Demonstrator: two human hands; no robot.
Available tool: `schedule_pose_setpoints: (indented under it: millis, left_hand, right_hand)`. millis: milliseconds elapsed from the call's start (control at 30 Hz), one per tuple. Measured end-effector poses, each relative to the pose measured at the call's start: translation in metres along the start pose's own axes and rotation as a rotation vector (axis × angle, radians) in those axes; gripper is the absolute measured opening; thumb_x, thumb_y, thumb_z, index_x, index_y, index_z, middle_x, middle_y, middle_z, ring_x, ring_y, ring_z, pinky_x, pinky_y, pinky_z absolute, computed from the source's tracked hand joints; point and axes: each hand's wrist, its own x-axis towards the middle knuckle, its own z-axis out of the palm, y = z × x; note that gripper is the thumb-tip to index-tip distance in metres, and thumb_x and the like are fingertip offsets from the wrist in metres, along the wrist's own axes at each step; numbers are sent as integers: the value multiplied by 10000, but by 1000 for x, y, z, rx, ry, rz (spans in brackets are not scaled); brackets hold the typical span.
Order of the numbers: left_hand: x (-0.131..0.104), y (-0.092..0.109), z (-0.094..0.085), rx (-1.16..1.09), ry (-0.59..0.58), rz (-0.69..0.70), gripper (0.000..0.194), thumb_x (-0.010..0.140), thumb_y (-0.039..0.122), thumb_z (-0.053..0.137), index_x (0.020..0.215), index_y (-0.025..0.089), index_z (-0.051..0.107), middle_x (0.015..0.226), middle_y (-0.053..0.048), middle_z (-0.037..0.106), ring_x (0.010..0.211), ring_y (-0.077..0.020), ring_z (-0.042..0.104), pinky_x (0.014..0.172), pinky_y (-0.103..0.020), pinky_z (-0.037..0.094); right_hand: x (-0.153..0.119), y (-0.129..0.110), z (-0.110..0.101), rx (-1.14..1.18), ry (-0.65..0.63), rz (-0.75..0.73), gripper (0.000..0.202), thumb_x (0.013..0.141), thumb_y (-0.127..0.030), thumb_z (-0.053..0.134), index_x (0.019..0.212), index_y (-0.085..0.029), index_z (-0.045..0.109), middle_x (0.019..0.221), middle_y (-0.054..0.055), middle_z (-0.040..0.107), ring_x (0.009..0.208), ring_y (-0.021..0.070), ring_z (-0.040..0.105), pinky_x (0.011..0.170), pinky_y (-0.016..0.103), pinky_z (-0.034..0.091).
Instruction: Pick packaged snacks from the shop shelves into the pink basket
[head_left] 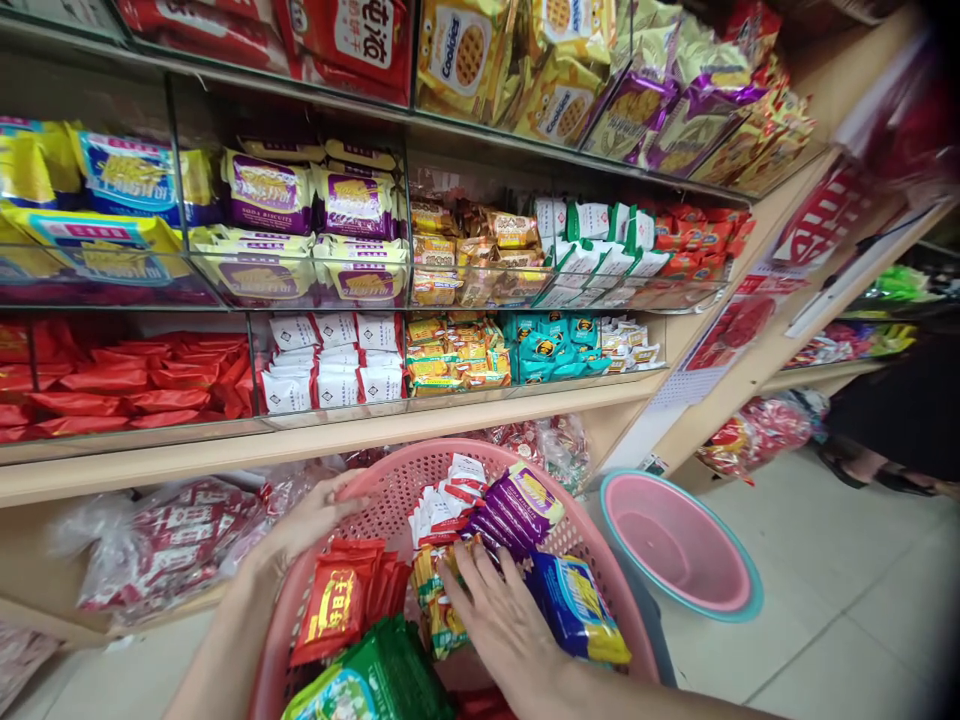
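Note:
A pink perforated plastic basket (600, 520) stands in front of me, filled with wrapped snack packs. My left hand (319, 510) is at its upper left rim, fingers curled over the edge and slightly blurred. Fingers spread, my right hand (495, 610) lies on small yellow-orange packets (439, 600) in the middle. Around it are purple biscuit packs (517, 510), white-and-red packets (448, 500), a blue-and-yellow pack (577, 605), red packets (349, 595) and green packs (375, 675). My palm and wrist hide part of the contents.
Glass-fronted shelves (480, 400) of sorted snack packs rise ahead. Clear bags of red packs (180, 540) lie under the bottom shelf. Nested pink and blue basins (682, 540) are to the right, above the tiled floor (840, 580). A person in dark clothes (892, 410) stands far right.

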Motion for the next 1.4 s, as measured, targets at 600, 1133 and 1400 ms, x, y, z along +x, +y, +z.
schedule_pose_setpoints:
  millis: [600,1133,1400]
  left_hand:
    - [-1,3,1,-4,12,-4,696,584,452,728,1188,132,597,1243,-146,625,1173,-299,552,1042,-401,387]
    - [-1,2,1,12,3,14,660,628,395,719,1221,147,569,1261,-115,616,1180,-283,550,1013,-363,425]
    - [0,1,-1,40,8,32,607,609,326,720,1188,180,613,1154,-94,686,1187,-286,544,1045,-386,387]
  right_hand:
    - [14,5,23,-53,215,-132,484,912,-173,337,1389,-99,381,1460,147,363,1338,297,320,1041,546,370]
    - [19,-8,29,2,166,-133,520,913,-186,349,1427,-131,300,1515,137,256,1363,322,270,1063,613,309]
    - [23,-3,29,5,161,-112,554,893,-156,395,1435,-170,280,1492,150,304,1336,322,326,1032,638,311]
